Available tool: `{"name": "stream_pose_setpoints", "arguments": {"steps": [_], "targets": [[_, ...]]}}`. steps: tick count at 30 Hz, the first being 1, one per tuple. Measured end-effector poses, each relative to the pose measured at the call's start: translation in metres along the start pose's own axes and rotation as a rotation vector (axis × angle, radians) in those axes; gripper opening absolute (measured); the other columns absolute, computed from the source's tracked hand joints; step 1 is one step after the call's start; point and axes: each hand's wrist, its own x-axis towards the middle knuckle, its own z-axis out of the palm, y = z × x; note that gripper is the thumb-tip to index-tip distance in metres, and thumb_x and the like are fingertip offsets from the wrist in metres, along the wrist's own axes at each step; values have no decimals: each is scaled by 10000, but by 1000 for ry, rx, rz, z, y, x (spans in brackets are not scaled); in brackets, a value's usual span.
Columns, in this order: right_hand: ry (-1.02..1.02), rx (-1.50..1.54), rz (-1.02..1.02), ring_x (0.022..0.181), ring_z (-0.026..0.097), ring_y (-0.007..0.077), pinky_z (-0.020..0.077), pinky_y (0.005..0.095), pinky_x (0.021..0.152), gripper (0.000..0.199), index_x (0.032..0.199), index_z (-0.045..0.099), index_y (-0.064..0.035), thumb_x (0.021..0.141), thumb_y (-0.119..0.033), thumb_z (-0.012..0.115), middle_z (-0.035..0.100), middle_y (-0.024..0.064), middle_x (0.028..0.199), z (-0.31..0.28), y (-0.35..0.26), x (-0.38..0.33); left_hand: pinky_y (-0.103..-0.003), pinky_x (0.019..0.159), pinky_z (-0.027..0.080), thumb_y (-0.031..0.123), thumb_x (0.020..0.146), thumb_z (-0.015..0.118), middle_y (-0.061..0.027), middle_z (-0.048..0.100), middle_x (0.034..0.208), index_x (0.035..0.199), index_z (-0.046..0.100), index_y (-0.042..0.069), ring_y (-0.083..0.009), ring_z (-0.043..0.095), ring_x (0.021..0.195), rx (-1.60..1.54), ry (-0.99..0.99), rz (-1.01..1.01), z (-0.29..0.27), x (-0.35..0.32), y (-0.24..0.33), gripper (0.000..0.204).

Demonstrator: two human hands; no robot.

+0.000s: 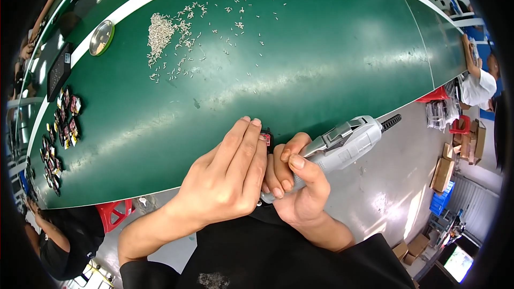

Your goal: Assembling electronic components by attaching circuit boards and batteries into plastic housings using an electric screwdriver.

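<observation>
Two bare hands meet at the near edge of a long green worktable (332, 59). The right hand (300, 192) is wrapped around the grip of a grey electric screwdriver (342, 144), fingers curled shut on it, thumb lying across its top; the tool's black-cabled tail points away from the table, over the grey floor. The left hand (230, 176) lies just beside it, fingers straight and pressed together, tips resting on a small red-and-black part (265, 138) at the table's edge. Most of that part is hidden under the fingers, and whether they pinch it cannot be told.

Toward the far side of the table lies a loose heap of small pale screws (160, 35), with many strays scattered around it. Beside the heap, at the table's far rim, sits a round shallow metal dish (101, 37); what it holds cannot be made out. Along the table's left end, small dark parts (64, 123) lie in rows, and near them rests a flat black tray (58, 70).
</observation>
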Motion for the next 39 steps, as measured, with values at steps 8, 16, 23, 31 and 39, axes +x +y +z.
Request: {"name": "stream_pose_setpoints", "arguments": {"steps": [8, 16, 23, 31, 39], "targets": [[-214, -118, 51, 455, 448, 133, 424, 306, 506, 85, 893, 480, -72, 891, -154, 500, 422, 11, 560, 0, -31, 8, -352, 777, 570, 39, 640, 615, -274, 642, 966, 871, 643, -142, -363, 639, 958, 57, -69, 8, 0, -2, 0, 296], [-486, -453, -224, 502, 507, 126, 450, 292, 541, 163, 915, 451, -90, 964, -232, 516, 483, 16, 590, 24, -95, 39, -350, 853, 544, 10, 670, 601, -288, 626, 1078, 955, 654, -150, -371, 617, 1040, -26, -183, -26, -4, -10, 3, 330], [-538, -574, -196, 502, 462, 112, 430, 289, 577, 184, 933, 454, -101, 977, -275, 490, 450, -3, 593, 20, -87, 61, -339, 855, 544, 15, 691, 604, -267, 636, 1091, 948, 668, -136, -351, 622, 1043, 49, -133, 7, 1, -13, 2, 305], [-549, -575, -170, 491, 456, 108, 418, 281, 563, 189, 913, 439, -99, 981, -272, 474, 449, -2, 591, 16, -84, 69, -360, 789, 564, -52, 657, 622, -269, 631, 1088, 996, 631, -160, -371, 633, 1019, -9, -110, -35, 4, -13, 2, 355], [-546, -575, -164, 478, 461, 100, 418, 263, 535, 178, 887, 441, -103, 967, -247, 508, 449, -7, 578, 21, -83, 66, -349, 782, 564, -39, 651, 629, -256, 647, 1051, 959, 643, -150, -356, 644, 995, -6, -79, -31, 5, -13, 1, 328]]}}
